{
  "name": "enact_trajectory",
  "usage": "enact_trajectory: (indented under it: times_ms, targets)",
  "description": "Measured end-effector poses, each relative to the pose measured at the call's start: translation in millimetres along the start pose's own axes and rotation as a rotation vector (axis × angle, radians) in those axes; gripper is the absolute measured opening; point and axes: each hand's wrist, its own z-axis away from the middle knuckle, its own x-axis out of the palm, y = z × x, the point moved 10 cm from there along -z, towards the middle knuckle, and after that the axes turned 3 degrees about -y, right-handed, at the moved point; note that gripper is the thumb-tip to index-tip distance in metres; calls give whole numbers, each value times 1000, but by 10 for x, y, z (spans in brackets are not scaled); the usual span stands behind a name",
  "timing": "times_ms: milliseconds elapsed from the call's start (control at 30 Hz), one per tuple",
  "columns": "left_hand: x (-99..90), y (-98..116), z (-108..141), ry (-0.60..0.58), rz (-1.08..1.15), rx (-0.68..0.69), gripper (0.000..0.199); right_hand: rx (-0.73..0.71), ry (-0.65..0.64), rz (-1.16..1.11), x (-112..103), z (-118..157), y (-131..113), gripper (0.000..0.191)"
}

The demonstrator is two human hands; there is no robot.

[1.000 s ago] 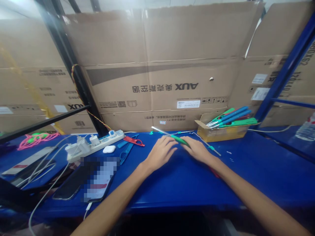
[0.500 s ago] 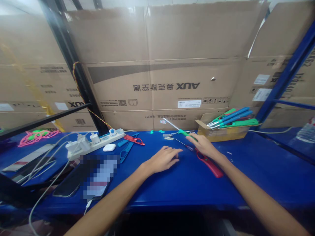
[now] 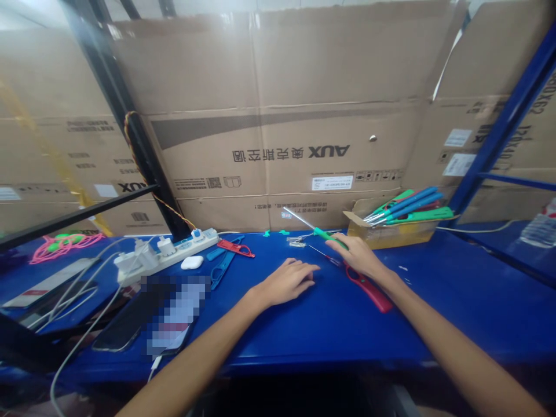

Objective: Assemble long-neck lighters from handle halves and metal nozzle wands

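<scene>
My right hand (image 3: 354,253) is closed round the green handle of a long-necked lighter (image 3: 324,233). Its silver metal tube points up and to the left, away from me. My left hand (image 3: 290,282) rests on the blue table with its fingers loosely bent and the index finger stretched out, nothing in it. Between and beyond the hands lies a thin screwdriver (image 3: 325,255) with a dark reddish handle. A red lighter body (image 3: 369,289) with a finger ring lies under my right wrist. Small clear-and-metal parts (image 3: 297,242) sit behind my left hand.
An open cardboard box (image 3: 393,236) holds several green and blue lighters at the back right. To the left are blue casing pieces (image 3: 222,267), a red casing piece (image 3: 236,248), a white earphone case (image 3: 191,263), a power strip (image 3: 163,260) with cables, and phones (image 3: 130,315).
The view has shifted very slightly. Both hands and the lighter stay almost where they were.
</scene>
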Motion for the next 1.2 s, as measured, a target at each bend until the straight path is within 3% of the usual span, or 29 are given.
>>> enact_trajectory:
  times_ms: [200,400,667,900,1033,1133,1200]
  targets:
    - [-5,5,0,-5,1,-2,31,-34,8,100,-20,5,-54,43]
    - [3,-2,4,0,-3,6,31,-30,44,-12,-88,16,-71,36]
    - [-9,7,-2,-4,-23,1,30,-40,80,33,-161,34,-86,46]
    - [12,-10,-8,-6,-38,-2,32,-112,416,-69,-574,122,-39,39]
    - [4,-34,-6,-4,-46,-7,32,-15,574,-28,-914,194,223,56]
    - [-8,-57,-6,-3,-54,-18,32,-69,524,233,-1226,157,324,47]
    - [-18,-59,-8,4,-59,-14,31,-65,465,432,-1514,99,489,54]
